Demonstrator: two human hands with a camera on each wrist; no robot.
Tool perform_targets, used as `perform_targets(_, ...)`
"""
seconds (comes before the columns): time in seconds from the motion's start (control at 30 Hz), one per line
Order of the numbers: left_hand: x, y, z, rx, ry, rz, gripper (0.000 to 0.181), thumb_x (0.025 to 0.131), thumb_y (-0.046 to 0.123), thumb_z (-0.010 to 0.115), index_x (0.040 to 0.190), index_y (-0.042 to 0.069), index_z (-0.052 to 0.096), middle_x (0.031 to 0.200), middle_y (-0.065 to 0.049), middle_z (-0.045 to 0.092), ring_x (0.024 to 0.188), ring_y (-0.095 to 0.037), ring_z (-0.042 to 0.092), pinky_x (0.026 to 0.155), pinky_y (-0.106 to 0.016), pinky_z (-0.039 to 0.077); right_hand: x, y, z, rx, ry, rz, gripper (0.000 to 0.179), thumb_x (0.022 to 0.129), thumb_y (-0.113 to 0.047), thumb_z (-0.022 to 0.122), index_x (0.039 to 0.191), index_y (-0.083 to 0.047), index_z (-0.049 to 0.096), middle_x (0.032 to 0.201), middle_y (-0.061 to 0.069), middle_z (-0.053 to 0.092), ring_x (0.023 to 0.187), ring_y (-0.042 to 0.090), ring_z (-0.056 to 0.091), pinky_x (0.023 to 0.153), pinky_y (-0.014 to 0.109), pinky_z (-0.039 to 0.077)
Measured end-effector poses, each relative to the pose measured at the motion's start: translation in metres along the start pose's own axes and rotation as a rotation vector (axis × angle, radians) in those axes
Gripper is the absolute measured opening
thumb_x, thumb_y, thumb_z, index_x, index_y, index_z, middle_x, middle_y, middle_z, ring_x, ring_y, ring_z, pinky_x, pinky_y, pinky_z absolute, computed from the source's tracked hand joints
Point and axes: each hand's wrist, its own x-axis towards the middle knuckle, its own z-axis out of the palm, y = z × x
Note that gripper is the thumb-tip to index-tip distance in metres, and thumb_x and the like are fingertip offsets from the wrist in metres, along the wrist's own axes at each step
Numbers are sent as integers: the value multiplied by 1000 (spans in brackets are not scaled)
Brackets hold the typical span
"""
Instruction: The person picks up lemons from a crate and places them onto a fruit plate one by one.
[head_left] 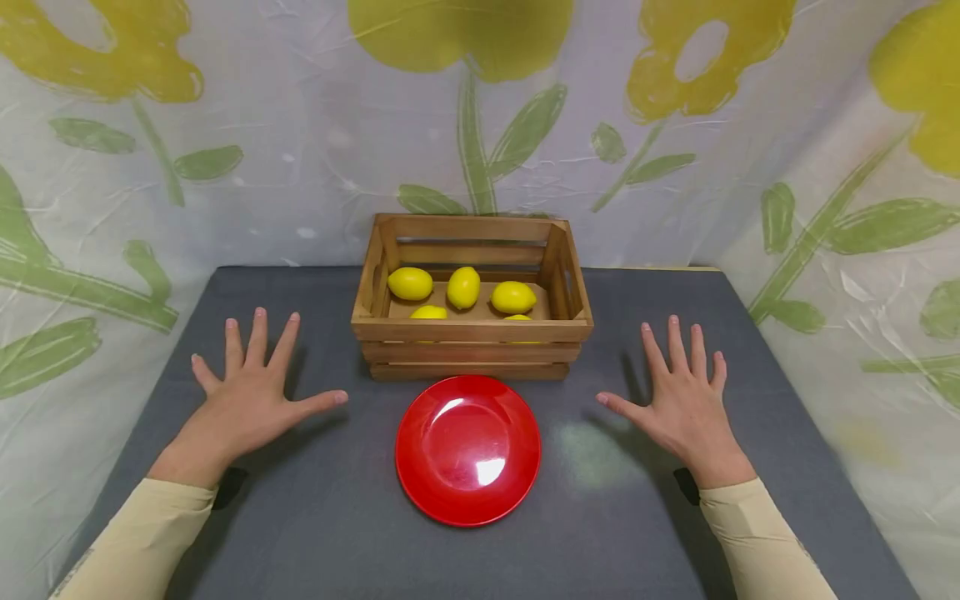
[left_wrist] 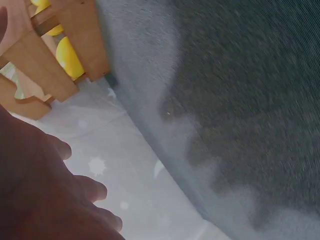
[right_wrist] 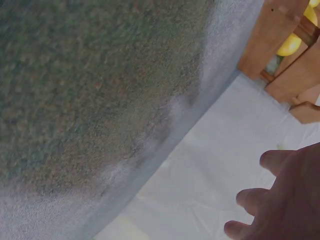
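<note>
Fingers spread wide, my left hand (head_left: 247,408) hovers over the table left of a red plate (head_left: 468,450), holding nothing. On the plate's other side my right hand (head_left: 686,412) mirrors it, fingers splayed and palm down. Right behind the plate stands a slatted wooden crate (head_left: 472,332) with several yellow lemons inside, among them one at the left (head_left: 410,284), one in the middle (head_left: 463,287) and one at the right (head_left: 513,297). The front slats partly hide the nearer lemons. Both wrist views catch fingers and a crate corner.
The dark grey table (head_left: 315,533) reaches back to a pale curtain (head_left: 300,167) painted with yellow flowers and green leaves. That curtain also runs along the left and right sides. Each hand casts a shadow on the tabletop.
</note>
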Motion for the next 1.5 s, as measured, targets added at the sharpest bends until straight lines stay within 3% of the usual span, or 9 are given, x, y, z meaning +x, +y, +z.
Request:
perform_targets(0.3,-3,8,-12,-169,-29,7,129,90,86,60,170,28,-24,172,-7,-40,154,-49,-44,102,-97,-13,6,-12,-4,45,-12,-2,123,85,-86,64,176,-21,12,183,18,-3,166,53,-2,122,83,6)
perform_targets(0.47,4,19,-15,-285,-58,14,121,95,82,57,169,33,-25,174,-4,-38,157,-48,-40,108,-94,-11,12,-20,-5,122,-49,4,119,89,-83,62,176,-22,8,183,15,-6,166,53,-1,122,83,8)
perform_targets(0.63,17,36,-23,-499,-102,68,100,105,72,47,167,40,-25,176,1,-33,161,-45,-33,115,-90,-8,20,-31,-13,259,-114,4,108,97,-76,58,176,-27,3,183,11,-8,167,51,-1,121,85,8)
perform_targets(0.8,26,56,-25,-768,-94,140,81,111,62,32,169,39,-19,180,6,-24,167,-37,-22,125,-80,-8,29,-42,-22,317,-125,-10,99,101,-73,54,175,-32,2,184,5,-7,166,50,4,120,86,9)
perform_targets(0.9,31,67,-21,-904,-86,144,79,111,63,26,171,37,-17,181,8,-21,169,-29,-18,129,-74,-9,34,-48,-29,331,-112,-37,96,102,-71,54,175,-33,5,184,4,-5,165,51,8,121,84,9)
perform_targets(1.0,37,75,-15,-1020,-105,123,81,109,67,25,171,36,-17,181,6,-22,168,-28,-21,127,-76,-11,37,-53,-39,346,-102,-62,94,104,-70,53,175,-33,6,184,7,-2,164,54,11,121,84,10)
perform_targets(1.23,42,78,6,-1266,-117,62,91,104,77,29,174,35,-11,182,0,-19,168,-30,-20,128,-74,-13,45,-66,-65,377,-109,-85,89,106,-65,52,175,-32,6,184,9,1,162,59,13,121,84,10)
perform_targets(1.37,48,77,18,-1394,-70,82,95,105,72,34,175,21,-5,183,-3,-15,169,-28,-15,132,-62,-15,52,-73,-83,372,-125,-85,88,106,-67,52,175,-34,9,184,7,2,164,55,12,124,81,14)
perform_targets(1.5,54,78,28,-1459,-48,137,92,108,66,34,175,13,-1,183,-4,-8,169,-25,-7,135,-54,-9,58,-80,-107,366,-114,-90,85,105,-67,54,174,-38,14,184,3,5,167,47,14,125,78,17)
